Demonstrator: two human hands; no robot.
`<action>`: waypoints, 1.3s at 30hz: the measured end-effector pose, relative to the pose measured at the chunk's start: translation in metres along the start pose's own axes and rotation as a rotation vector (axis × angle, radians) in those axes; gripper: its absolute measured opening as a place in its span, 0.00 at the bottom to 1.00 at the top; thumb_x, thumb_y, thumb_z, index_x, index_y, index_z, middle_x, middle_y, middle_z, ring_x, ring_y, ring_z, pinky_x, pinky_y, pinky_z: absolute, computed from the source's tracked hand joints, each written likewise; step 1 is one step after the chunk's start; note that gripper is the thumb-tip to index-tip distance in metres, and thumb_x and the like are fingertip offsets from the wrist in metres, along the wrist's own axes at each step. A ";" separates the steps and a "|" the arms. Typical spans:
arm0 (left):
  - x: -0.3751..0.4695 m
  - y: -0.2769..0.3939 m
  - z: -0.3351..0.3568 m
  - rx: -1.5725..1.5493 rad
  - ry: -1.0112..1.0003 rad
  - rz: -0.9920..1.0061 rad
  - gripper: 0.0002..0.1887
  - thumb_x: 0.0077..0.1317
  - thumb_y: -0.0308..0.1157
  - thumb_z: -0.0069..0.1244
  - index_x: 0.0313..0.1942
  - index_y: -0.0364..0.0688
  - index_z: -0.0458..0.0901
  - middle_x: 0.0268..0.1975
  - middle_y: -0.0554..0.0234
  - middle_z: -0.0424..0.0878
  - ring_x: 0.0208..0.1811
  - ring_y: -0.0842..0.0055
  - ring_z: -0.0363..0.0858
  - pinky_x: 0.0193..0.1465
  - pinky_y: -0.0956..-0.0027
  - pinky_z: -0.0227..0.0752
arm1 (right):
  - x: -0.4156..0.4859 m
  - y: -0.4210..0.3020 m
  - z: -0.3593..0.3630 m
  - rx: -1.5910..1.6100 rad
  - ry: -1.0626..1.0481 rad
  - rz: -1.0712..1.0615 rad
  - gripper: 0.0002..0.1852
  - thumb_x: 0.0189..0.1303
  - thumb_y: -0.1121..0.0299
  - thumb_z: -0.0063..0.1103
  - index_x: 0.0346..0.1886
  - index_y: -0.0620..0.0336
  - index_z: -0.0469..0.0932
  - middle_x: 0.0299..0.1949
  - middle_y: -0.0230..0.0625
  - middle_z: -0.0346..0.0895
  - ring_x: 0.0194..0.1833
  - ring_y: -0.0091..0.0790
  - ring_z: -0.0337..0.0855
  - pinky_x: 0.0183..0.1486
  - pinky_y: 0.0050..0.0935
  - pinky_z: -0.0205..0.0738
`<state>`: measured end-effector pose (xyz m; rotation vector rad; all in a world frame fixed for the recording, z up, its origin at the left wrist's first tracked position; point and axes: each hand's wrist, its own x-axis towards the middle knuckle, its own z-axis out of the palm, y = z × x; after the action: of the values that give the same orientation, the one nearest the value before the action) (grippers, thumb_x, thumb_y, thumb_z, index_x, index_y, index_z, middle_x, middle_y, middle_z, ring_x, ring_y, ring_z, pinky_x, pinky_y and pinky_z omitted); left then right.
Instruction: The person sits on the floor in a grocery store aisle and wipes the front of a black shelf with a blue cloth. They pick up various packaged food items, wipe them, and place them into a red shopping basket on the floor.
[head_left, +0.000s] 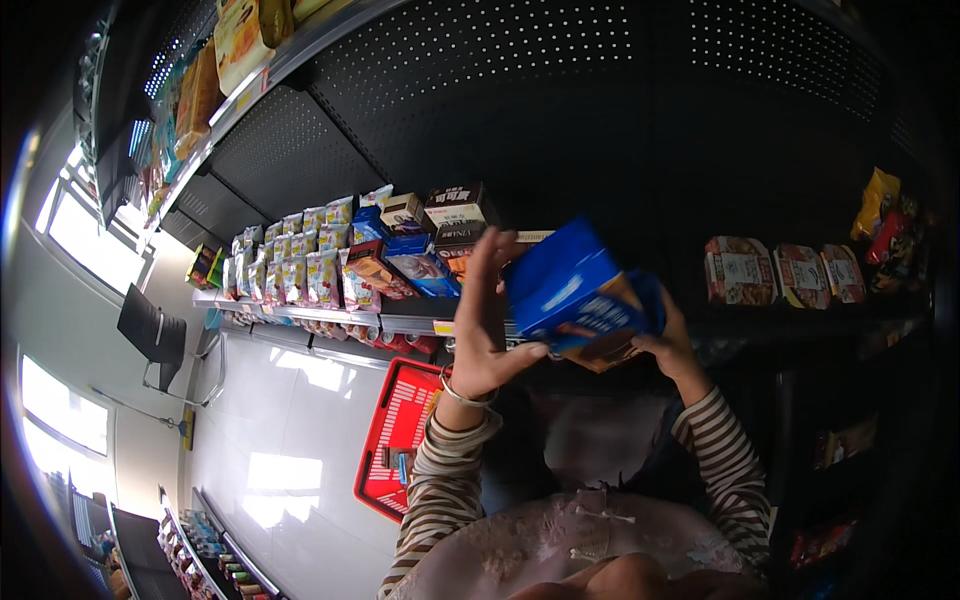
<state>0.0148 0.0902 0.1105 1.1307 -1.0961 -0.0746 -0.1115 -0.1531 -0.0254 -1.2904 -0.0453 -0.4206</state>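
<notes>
A blue carton (570, 292) is tilted between my two hands above the shelf's front edge. It bears writing and a brown food picture, and is slightly blurred. My left hand (491, 322), with a bangle at the wrist, cups its left end, the thumb at the lower edge and the fingers stretched up along the side. On the right end, my right hand (671, 345) grips with the thumb in front. A darker blue part (646, 300) shows beside that hand; whether it is a second pack, I cannot tell. Stacked snack boxes (420, 262) stand on the shelf behind my left hand.
Rows of small snack bags (300, 262) fill the shelf to the left. Packaged tubs (741, 270) and colourful bags (889, 225) sit at the right. A red shopping basket (375, 442) with a few items is on the floor by my left arm. Beyond stands a black chair (154, 330).
</notes>
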 end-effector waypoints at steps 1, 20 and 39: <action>-0.004 -0.005 -0.001 -0.154 0.062 0.008 0.67 0.52 0.46 0.75 0.81 0.38 0.42 0.79 0.45 0.54 0.78 0.56 0.61 0.77 0.49 0.60 | -0.004 0.006 -0.004 0.142 -0.044 0.064 0.57 0.46 0.54 0.84 0.78 0.59 0.59 0.68 0.45 0.70 0.68 0.46 0.74 0.71 0.43 0.72; -0.075 -0.124 0.020 -0.892 0.270 -0.622 0.35 0.70 0.53 0.58 0.68 0.41 0.68 0.58 0.59 0.81 0.58 0.68 0.83 0.63 0.60 0.78 | -0.015 -0.022 0.013 -0.382 0.465 -0.104 0.25 0.74 0.62 0.60 0.69 0.64 0.72 0.57 0.43 0.81 0.56 0.34 0.83 0.61 0.33 0.79; -0.081 -0.138 0.051 -0.965 0.040 -0.734 0.43 0.76 0.69 0.34 0.76 0.43 0.61 0.68 0.53 0.77 0.65 0.64 0.80 0.68 0.57 0.76 | 0.023 -0.040 0.047 -0.916 0.093 -0.327 0.44 0.79 0.39 0.34 0.83 0.63 0.45 0.83 0.58 0.41 0.83 0.58 0.45 0.81 0.59 0.43</action>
<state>-0.0010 0.0335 -0.0463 0.5753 -0.4301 -1.0366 -0.0937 -0.1235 0.0307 -2.1741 0.0205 -0.8359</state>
